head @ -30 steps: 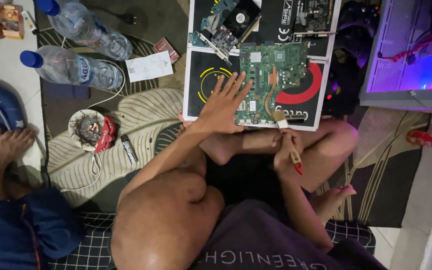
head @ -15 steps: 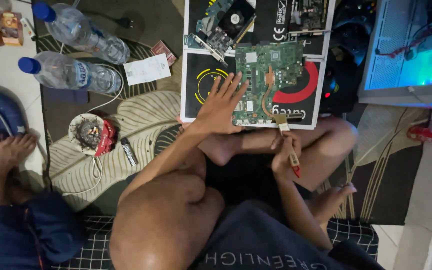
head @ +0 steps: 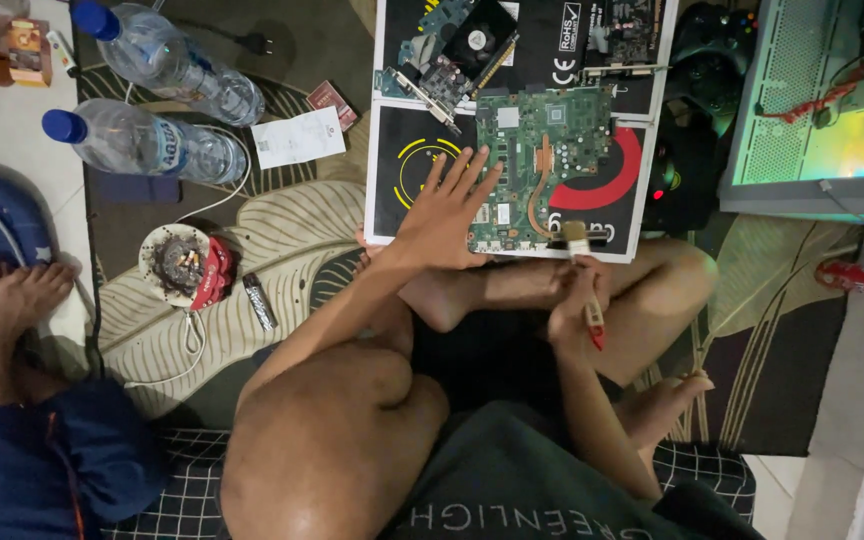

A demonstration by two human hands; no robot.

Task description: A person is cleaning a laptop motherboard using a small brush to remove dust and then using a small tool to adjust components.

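Note:
A green circuit board (head: 552, 150) lies on a flat black box (head: 407, 190) in front of my crossed legs. My left hand (head: 447, 215) rests flat with fingers spread on the board's left edge and the box. My right hand (head: 577, 300) grips a small brush (head: 584, 270) with a red handle, its pale bristles touching the board's near edge. A graphics card with a round fan (head: 457, 55) lies on the far part of the box.
Two plastic water bottles (head: 142, 140) lie at the far left on a patterned rug. An ashtray (head: 177, 262), a lighter (head: 259, 302) and a white cable sit left of my knee. A lit computer case (head: 822, 110) stands at right. Another person's feet (head: 2, 310) are at the left edge.
The view has shifted slightly; my left hand stays on the board and my right hand keeps the brush at the board's near edge.

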